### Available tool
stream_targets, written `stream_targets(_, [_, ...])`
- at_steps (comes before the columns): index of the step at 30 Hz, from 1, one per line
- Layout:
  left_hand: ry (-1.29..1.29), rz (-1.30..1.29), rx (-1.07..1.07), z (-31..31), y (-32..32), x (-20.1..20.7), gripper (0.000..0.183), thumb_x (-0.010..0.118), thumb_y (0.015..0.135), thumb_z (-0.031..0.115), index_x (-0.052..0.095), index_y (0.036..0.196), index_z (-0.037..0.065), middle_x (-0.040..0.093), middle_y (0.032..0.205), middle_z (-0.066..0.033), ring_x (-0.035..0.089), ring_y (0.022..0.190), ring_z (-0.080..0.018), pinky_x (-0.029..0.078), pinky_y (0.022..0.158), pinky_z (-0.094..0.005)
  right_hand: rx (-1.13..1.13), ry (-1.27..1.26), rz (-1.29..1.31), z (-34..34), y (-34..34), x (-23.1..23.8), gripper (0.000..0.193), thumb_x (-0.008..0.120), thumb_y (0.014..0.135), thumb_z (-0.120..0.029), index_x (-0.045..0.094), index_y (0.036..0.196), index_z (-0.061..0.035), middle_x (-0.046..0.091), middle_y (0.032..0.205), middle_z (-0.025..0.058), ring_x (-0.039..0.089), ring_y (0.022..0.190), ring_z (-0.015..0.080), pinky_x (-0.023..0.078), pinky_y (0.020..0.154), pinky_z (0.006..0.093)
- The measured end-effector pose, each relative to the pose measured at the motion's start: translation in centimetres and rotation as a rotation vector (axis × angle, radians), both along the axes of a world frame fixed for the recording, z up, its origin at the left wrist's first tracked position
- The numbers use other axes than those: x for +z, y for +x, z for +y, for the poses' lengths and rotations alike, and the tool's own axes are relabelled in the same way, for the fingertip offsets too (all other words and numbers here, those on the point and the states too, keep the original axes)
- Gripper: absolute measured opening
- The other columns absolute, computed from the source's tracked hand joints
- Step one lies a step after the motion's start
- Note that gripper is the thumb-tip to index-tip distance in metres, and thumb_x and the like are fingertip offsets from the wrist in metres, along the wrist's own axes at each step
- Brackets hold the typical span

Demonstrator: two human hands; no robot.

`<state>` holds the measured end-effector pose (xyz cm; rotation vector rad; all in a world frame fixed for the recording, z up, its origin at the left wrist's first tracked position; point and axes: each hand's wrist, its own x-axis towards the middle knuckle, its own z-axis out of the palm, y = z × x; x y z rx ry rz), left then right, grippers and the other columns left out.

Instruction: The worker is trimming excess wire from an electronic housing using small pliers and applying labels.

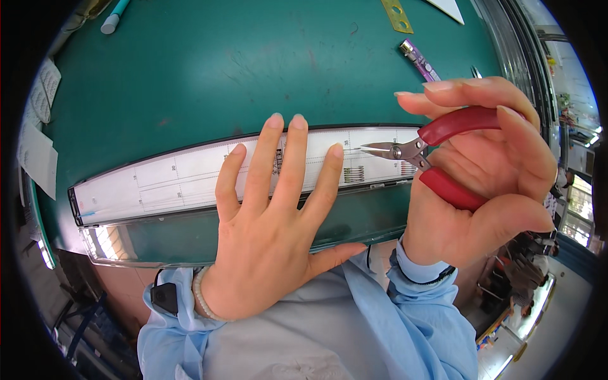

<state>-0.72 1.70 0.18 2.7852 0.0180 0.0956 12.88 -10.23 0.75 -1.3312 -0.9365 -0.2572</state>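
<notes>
My left hand (pixel 263 237) lies palm down with its fingers spread across a long, narrow case (pixel 114 192) lined with a white panel printed with scale lines. My right hand (pixel 491 161) is turned palm up and loosely holds small pliers (pixel 405 150) with red grips and slim metal jaws. One red grip rests under the fingers, the other near the thumb. The jaw tips point left over the panel, close to my left index fingertip. A row of small dark lines (pixel 353 174) shows on the panel below the jaws. Whether the jaws hold anything is too small to tell.
The case's clear lid (pixel 101 244) lies folded toward me at the near table edge. On the green tabletop (pixel 190 76) are a purple lighter (pixel 419 60), a gold plate with holes (pixel 397 16) and a turquoise stick (pixel 115 18). White sheets (pixel 38 158) sit at the left.
</notes>
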Motion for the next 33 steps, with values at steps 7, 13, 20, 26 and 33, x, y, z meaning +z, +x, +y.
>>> stream_targets(7, [-0.005, 0.007, 0.003, 0.1, 0.0, 0.0, 0.090, 0.065, 0.071, 0.070, 0.055, 0.138, 0.011, 0.038, 0.145, -0.0281, 0.034, 0.136, -0.0432, 0.021, 0.109, -0.0543, 0.022, 0.097, 0.025, -0.6, -0.2, -0.4, 0.063, 0.027, 0.099, -0.061, 0.055, 0.120, -0.0084, 0.049, 0.106, 0.0178, 0.053, 0.081, 0.0249, 0.056, 0.063, 0.0404])
stream_targets(13, [-0.030, -0.001, 0.002, 0.1, -0.2, -0.1, 0.086, 0.067, 0.070, 0.067, 0.056, 0.137, 0.014, 0.037, 0.147, -0.0297, 0.033, 0.137, -0.0445, 0.020, 0.109, -0.0546, -0.135, 0.104, 0.037, 0.3, -1.6, 0.8, 0.060, 0.032, 0.099, -0.061, 0.057, 0.117, -0.0102, 0.045, 0.105, 0.0149, 0.048, 0.078, 0.0227, 0.048, 0.057, 0.0346])
stream_targets(20, [-0.032, -0.033, -0.014, 0.3, -0.4, -0.2, 0.080, 0.065, 0.072, 0.066, 0.058, 0.133, 0.015, 0.038, 0.145, -0.0322, 0.037, 0.135, -0.0470, 0.023, 0.108, -0.0551, -0.121, -0.064, 0.016, -0.3, -1.5, 1.4, 0.059, 0.033, 0.098, -0.061, 0.059, 0.117, -0.0125, 0.044, 0.103, 0.0127, 0.048, 0.078, 0.0219, 0.047, 0.055, 0.0328])
stream_targets(26, [-0.011, -0.026, -0.016, 0.3, -0.3, -0.2, 0.078, 0.062, 0.075, 0.068, 0.058, 0.133, 0.016, 0.038, 0.145, -0.0323, 0.038, 0.134, -0.0472, 0.023, 0.108, -0.0545, -0.061, -0.095, -0.045, -1.5, -0.9, 0.8, 0.059, 0.030, 0.099, -0.060, 0.058, 0.119, -0.0127, 0.044, 0.102, 0.0127, 0.048, 0.077, 0.0213, 0.048, 0.053, 0.0310])
stream_targets(33, [-0.007, -0.005, -0.010, 0.2, -0.4, -0.1, 0.078, 0.061, 0.076, 0.068, 0.058, 0.134, 0.016, 0.037, 0.146, -0.0320, 0.037, 0.135, -0.0467, 0.023, 0.108, -0.0539, -0.007, -0.112, -0.093, -2.1, -0.7, 0.7, 0.057, 0.027, 0.102, -0.056, 0.057, 0.122, -0.0106, 0.044, 0.103, 0.0139, 0.048, 0.076, 0.0210, 0.049, 0.052, 0.0304])
